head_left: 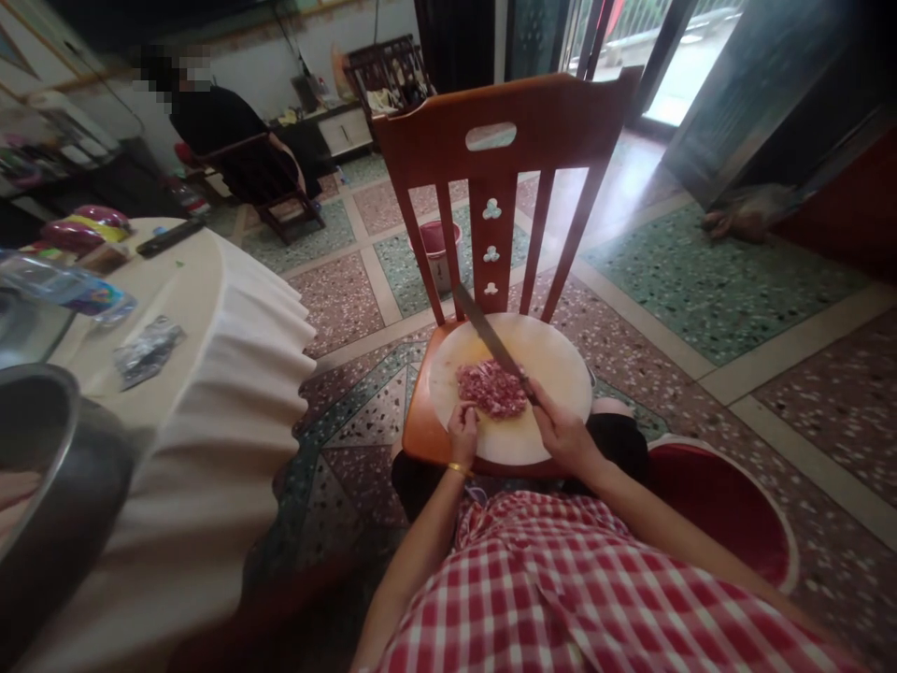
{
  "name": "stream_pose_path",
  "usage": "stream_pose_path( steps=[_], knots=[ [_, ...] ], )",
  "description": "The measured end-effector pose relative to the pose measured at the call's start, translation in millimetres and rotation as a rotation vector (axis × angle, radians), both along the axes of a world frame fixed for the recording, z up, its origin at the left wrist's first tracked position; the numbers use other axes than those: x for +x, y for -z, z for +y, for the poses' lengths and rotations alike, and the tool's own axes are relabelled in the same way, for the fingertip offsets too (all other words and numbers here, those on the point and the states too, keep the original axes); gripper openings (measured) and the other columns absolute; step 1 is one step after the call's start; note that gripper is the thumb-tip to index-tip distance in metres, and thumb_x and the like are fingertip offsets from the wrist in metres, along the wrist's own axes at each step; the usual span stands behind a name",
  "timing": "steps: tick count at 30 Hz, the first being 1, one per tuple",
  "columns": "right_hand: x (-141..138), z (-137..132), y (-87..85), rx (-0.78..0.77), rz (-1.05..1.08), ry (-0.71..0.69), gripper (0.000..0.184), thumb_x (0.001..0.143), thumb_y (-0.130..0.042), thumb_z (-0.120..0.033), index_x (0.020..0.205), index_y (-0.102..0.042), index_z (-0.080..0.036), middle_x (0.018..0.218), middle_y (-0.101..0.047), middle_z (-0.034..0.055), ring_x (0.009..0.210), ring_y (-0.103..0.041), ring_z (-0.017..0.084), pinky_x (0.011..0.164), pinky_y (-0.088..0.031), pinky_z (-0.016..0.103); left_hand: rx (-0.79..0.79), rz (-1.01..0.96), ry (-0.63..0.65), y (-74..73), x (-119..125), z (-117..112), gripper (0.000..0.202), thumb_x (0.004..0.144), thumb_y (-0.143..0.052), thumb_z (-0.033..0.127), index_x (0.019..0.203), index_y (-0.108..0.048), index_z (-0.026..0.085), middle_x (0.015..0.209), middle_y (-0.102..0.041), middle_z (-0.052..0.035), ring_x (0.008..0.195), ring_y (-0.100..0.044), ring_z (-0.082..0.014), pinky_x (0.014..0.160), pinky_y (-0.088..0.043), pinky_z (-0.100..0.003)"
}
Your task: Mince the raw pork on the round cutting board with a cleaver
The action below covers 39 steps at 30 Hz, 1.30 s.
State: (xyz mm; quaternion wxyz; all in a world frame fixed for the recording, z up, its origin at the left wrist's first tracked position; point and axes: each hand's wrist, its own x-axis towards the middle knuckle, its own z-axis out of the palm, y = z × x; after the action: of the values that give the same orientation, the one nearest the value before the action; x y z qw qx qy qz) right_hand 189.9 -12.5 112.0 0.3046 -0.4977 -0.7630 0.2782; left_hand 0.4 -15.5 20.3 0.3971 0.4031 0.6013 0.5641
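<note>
Right hand (561, 432) grips a knife (491, 339) by chopped meat (489, 388) on a round board (561, 360); left hand (462, 432) curls at the meat's edge, hold unclear.

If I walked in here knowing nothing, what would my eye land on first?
Probably the chopped red meat on a pale round board, set on the seat of a wooden chair. The right hand grips a knife slanting across the board, and the left hand is at the meat's near-left edge. Next, perhaps, the red-lined tub at the right.
</note>
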Motion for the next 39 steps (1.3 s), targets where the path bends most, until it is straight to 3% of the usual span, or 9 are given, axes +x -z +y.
stream_pose_path(
  steps=[4,10,15,21,25,27,31,36,39],
  knots=[
    [1,-2,13.8,-0.185,-0.165,-0.002,0.044,0.09,-0.035,-0.022,0.134,-0.034,-0.023,0.116,-0.053,0.0059,0.101,-0.052,0.026,0.085,-0.046,0.039,-0.017,-0.019,0.048,2.9,8,-1,0.02,0.08,-0.044,0.032,0.085,-0.055,0.016,0.061,-0.045,0.0024,0.057,-0.042,-0.0084,0.055,-0.035,-0.019],
    [1,-4,3.2,0.042,-0.046,0.011,0.046,0.092,-0.033,-0.025,0.137,-0.027,-0.018,0.125,-0.045,0.0081,0.108,-0.047,0.023,0.09,-0.042,0.035,-0.035,-0.018,0.08,5.6,12,-5,0.021,0.08,-0.044,0.033,0.085,-0.054,0.016,0.06,-0.044,0.0028,0.055,-0.041,-0.0081,0.053,-0.034,-0.019],
    [5,-2,14.9,-0.163,-0.202,0.01,0.041,0.09,-0.035,-0.024,0.131,-0.039,-0.024,0.109,-0.058,0.006,0.097,-0.055,0.026,0.081,-0.048,0.039,-0.054,-0.017,0.09,9.7,10,-11,0.021,0.079,-0.044,0.033,0.085,-0.055,0.015,0.056,-0.042,0.0039,0.052,-0.039,-0.0078,0.051,-0.032,-0.019],
    [-4,-3,5.2,0.058,0.019,-0.035,0.044,0.092,-0.032,-0.027,0.136,-0.03,-0.018,0.123,-0.047,0.0084,0.111,-0.044,0.022,0.094,-0.038,0.035,-0.072,-0.053,0.06,12.3,8,-16,0.022,0.078,-0.046,0.034,0.083,-0.054,0.015,0.055,-0.04,0.0042,0.051,-0.038,-0.0072,0.05,-0.032,-0.019],
    [-5,-4,20.9,-0.172,-0.164,-0.051,0.043,0.091,-0.034,-0.023,0.133,-0.035,-0.023,0.111,-0.057,0.0059,0.097,-0.055,0.023,0.087,-0.044,0.037,-0.086,-0.09,0.059,13.4,7,-18,0.023,0.078,-0.045,0.036,0.083,-0.053,0.015,0.053,-0.037,0.0053,0.048,-0.034,-0.0069,0.047,-0.028,-0.019],
    [-3,-3,16.0,-0.201,-0.169,-0.049,0.042,0.091,-0.034,-0.025,0.133,-0.036,-0.025,0.114,-0.055,0.005,0.099,-0.054,0.023,0.088,-0.042,0.037,-0.094,-0.094,0.063,13.7,7,-18,0.023,0.077,-0.046,0.035,0.082,-0.053,0.014,0.052,-0.037,0.0056,0.047,-0.034,-0.0067,0.047,-0.027,-0.019],
    [-5,-4,-4.1,-0.043,-0.039,-0.068,0.044,0.093,-0.032,-0.028,0.137,-0.028,-0.022,0.121,-0.05,0.006,0.107,-0.048,0.022,0.092,-0.04,0.036,-0.106,-0.068,0.056,12.2,7,-17,0.021,0.076,-0.047,0.034,0.082,-0.054,0.015,0.052,-0.039,0.0054,0.048,-0.036,-0.0069,0.047,-0.029,-0.019],
    [-4,-2,9.0,-0.167,-0.172,-0.052,0.044,0.09,-0.035,-0.023,0.133,-0.035,-0.024,0.108,-0.059,0.004,0.095,-0.056,0.023,0.084,-0.045,0.037,-0.129,-0.109,0.046,13.7,6,-20,0.018,0.073,-0.048,0.032,0.077,-0.054,0.016,0.049,-0.035,0.0061,0.044,-0.031,-0.0064,0.043,-0.024,-0.019],
    [0,3,3.0,-0.168,-0.157,-0.053,0.041,0.091,-0.035,-0.026,0.132,-0.037,-0.026,0.113,-0.056,0.004,0.1,-0.053,0.023,0.087,-0.044,0.037,-0.128,-0.194,0.056,15.3,3,-21,0.015,0.072,-0.047,0.03,0.073,-0.05,0.016,0.047,-0.03,0.0077,0.041,-0.026,-0.0051,0.041,-0.018,-0.018]
  ],
)
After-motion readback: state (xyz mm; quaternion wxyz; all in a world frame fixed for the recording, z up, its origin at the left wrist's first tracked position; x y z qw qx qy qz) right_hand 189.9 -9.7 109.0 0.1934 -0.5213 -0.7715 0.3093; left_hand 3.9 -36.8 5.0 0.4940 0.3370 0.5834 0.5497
